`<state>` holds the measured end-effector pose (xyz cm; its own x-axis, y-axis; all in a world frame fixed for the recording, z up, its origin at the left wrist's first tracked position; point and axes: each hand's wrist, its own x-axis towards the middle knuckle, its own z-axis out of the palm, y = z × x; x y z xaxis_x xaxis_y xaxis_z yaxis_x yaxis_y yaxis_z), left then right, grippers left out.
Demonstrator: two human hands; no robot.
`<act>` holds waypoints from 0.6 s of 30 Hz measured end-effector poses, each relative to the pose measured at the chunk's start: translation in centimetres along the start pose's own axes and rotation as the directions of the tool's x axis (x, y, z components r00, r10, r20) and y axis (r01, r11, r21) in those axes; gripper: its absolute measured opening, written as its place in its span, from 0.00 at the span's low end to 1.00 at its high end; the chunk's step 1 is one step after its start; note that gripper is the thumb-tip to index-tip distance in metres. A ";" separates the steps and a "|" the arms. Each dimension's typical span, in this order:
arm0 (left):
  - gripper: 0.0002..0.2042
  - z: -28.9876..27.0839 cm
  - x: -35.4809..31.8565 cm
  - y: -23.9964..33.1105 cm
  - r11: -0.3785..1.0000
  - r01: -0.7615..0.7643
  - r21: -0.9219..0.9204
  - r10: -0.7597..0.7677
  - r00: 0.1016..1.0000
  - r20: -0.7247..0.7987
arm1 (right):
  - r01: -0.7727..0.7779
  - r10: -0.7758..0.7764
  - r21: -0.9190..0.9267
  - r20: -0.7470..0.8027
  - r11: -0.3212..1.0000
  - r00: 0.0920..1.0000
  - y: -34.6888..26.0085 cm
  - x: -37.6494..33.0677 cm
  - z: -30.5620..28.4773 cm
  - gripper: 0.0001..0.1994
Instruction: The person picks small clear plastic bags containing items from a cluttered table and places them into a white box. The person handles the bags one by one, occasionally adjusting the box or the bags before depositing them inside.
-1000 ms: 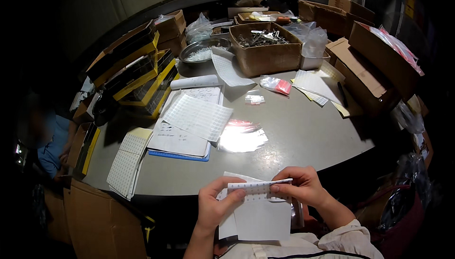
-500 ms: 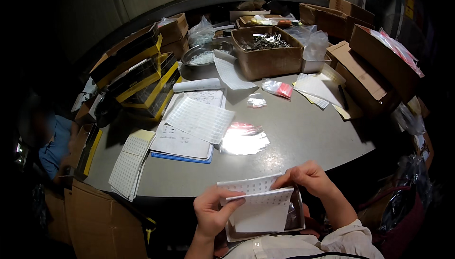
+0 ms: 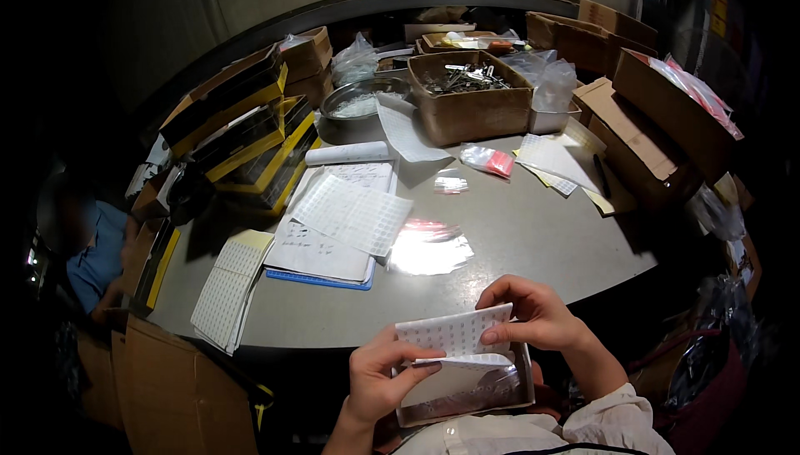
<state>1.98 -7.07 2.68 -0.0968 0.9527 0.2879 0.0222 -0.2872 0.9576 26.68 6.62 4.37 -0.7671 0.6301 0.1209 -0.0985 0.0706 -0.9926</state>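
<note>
Just below the near edge of the grey table, both my hands hold a white sheet of small stickers, bent over on itself. My left hand pinches its lower left edge with thumb and fingers. Gripping the right edge is my right hand. Under the sheet, on my lap, lies a shallow tray with a white sheet and something dark in it.
On the table lie more sticker sheets, a notebook, a shiny clear bag and a brown box of metal parts. Black-and-yellow boxes stand left, cardboard boxes right. Another person sits at far left.
The sticker sheet has been lowered toward my lap and folded over, so its top half now shows its dotted face. Both hands kept their hold.
</note>
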 end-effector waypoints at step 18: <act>0.09 0.3 0.3 0.6 0.992 -0.014 0.127 0.017 0.999 -0.029 | 0.101 -0.116 -0.180 -0.076 0.978 0.990 -0.4 -0.7 1.0 0.09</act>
<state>2.26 -6.89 3.35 -0.1249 0.9444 0.3041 0.1494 -0.2851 0.9468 26.61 5.35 4.67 -0.7003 0.6743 0.2343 -0.0593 0.2722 -0.9604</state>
